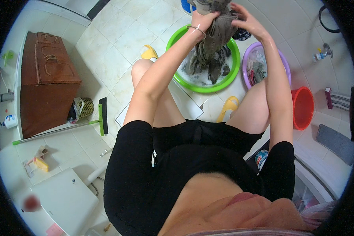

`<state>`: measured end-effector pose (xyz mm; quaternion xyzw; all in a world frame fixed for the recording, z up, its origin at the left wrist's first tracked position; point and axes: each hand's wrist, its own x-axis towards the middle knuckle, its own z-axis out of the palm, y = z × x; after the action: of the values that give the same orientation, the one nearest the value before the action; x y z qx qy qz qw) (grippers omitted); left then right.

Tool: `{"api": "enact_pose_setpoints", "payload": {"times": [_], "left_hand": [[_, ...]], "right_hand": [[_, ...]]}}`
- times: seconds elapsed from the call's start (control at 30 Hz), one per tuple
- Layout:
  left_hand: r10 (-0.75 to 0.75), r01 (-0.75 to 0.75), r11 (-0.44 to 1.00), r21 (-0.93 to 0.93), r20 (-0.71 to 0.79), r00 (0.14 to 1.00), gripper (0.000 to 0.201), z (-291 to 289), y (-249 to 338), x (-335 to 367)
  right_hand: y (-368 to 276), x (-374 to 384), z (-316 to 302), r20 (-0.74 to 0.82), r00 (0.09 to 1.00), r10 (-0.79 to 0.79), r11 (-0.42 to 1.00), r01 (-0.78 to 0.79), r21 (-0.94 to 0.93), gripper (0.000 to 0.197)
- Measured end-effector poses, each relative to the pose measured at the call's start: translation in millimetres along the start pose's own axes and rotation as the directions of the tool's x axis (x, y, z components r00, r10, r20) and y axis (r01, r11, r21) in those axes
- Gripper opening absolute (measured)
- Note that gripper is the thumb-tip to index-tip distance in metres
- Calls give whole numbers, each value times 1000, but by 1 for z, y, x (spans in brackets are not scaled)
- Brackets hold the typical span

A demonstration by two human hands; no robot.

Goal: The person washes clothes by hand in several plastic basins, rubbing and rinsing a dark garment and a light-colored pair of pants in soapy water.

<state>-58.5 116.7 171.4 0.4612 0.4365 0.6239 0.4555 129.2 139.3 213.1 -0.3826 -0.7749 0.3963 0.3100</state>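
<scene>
A wet grey-brown garment (214, 39) hangs bunched over the green basin (235, 72), its lower end down among more dark wet cloth and white suds. High on the garment, my left hand (203, 21) is closed round the fabric, with a bracelet on that wrist. My right hand (248, 23) is at the cloth's right side, fingers spread and curved toward it; whether the fingertips touch it is hard to tell. The garment's upper end runs out at the top edge of the view.
Right of the green basin stands a purple basin (288, 74) holding wet clothes, then a red bucket (303, 108). A blue container (188, 6) is partly seen behind. On the left are a brown cabinet (47, 86), a basket (84, 108) and a green-and-black floor squeegee (102, 117).
</scene>
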Motion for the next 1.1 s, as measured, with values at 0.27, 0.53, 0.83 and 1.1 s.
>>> {"api": "enact_pose_setpoints", "payload": {"times": [0.27, 0.53, 0.83, 1.1], "left_hand": [[-392, 384, 860, -336, 48, 919, 45, 8, 40, 0], [-268, 268, 964, -7, -1, 964, 50, -10, -10, 28], [-587, 776, 578, -253, 532, 610, 62, -36, -18, -22], [-477, 536, 840, 80, 580, 661, 52, -28, -18, -51]], "right_hand": [[-7, 4, 55, 245, 945, 217, 820, -313, 480, 54], [-10, 3, 90, -82, 932, 353, 842, -278, 462, 53], [-44, 6, 64, -34, 886, 463, 530, -246, 812, 31], [-26, 18, 63, 188, 862, 470, 129, -278, 952, 29]]}}
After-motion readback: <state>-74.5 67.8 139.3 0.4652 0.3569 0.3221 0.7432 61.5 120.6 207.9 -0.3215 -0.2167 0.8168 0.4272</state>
